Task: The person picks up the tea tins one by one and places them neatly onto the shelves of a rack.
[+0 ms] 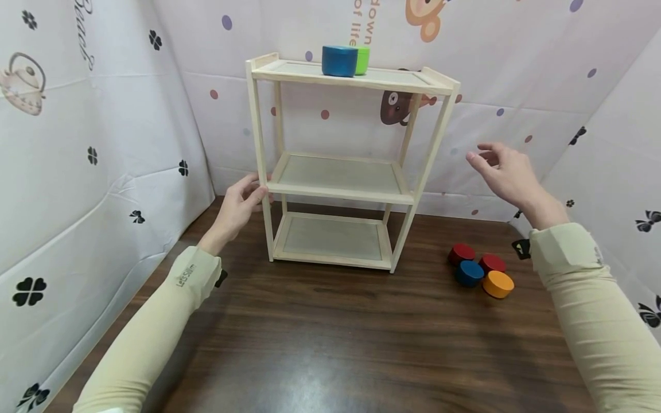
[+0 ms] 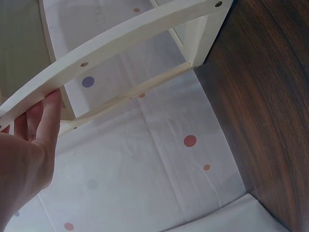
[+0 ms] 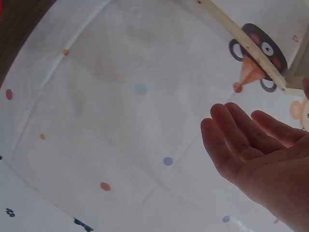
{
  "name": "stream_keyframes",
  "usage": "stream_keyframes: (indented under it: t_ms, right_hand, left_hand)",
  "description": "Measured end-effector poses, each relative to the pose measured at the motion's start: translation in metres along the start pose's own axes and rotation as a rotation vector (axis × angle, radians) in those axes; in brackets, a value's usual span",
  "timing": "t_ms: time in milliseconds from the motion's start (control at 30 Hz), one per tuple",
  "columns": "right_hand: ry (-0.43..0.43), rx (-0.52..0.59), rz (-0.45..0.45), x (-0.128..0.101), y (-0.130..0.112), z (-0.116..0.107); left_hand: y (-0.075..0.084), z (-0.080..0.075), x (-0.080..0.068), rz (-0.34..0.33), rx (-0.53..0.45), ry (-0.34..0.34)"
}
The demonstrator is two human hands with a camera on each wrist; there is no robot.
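Dark wooden table [image 1: 320, 338] carries four coloured pucks [image 1: 481, 268] at the right and a pale wooden shelf [image 1: 341, 172] further back. Left hand [image 1: 238, 205] grips the shelf's front left post, seemingly with fingers wrapped round it; right hand [image 1: 503, 171] hovers wide and relaxed beside the right side, touching nothing. On the top shelf sit a blue puck [image 1: 339, 60] and a green puck [image 1: 363, 59], against a patterned white cloth [image 1: 103, 132].

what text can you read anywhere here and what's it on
"Let'Slim" on the left sleeve cuff.
"Beach", cut off by the frame's top edge, on the left curtain.
"down" and "of life" on the back curtain, partly cut off.
Small print on the right sleeve: too blurred to read.
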State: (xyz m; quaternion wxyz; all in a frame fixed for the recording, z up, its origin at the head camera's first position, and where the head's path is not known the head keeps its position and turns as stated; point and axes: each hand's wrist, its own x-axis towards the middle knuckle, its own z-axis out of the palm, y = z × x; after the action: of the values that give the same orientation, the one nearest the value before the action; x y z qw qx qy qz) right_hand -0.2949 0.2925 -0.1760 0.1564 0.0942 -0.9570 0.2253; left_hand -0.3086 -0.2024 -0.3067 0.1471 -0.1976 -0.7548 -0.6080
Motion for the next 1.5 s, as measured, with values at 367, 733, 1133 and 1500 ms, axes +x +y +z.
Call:
stream_keyframes:
  t_ms: [367, 733, 1133, 1500]
  right_hand:
    - [-0.029, -0.002, 0.025, -0.008, 0.021, 0.016]
    - [-0.063, -0.004, 0.004, -0.016, 0.044, 0.033]
    - [-0.095, -0.028, 0.017, -0.022, 0.075, 0.054]
    - [-0.147, -0.053, 0.065, -0.031, 0.107, 0.076]
  left_hand:
    - [0.000, -0.001, -0.001, 0.009, -0.002, 0.000]
    - [-0.001, 0.000, 0.000, 0.013, -0.004, -0.001]
    - [-0.004, -0.001, 0.002, 0.008, 0.004, 0.012]
    - [-0.005, 0.000, 0.001, 0.027, 0.002, -0.003]
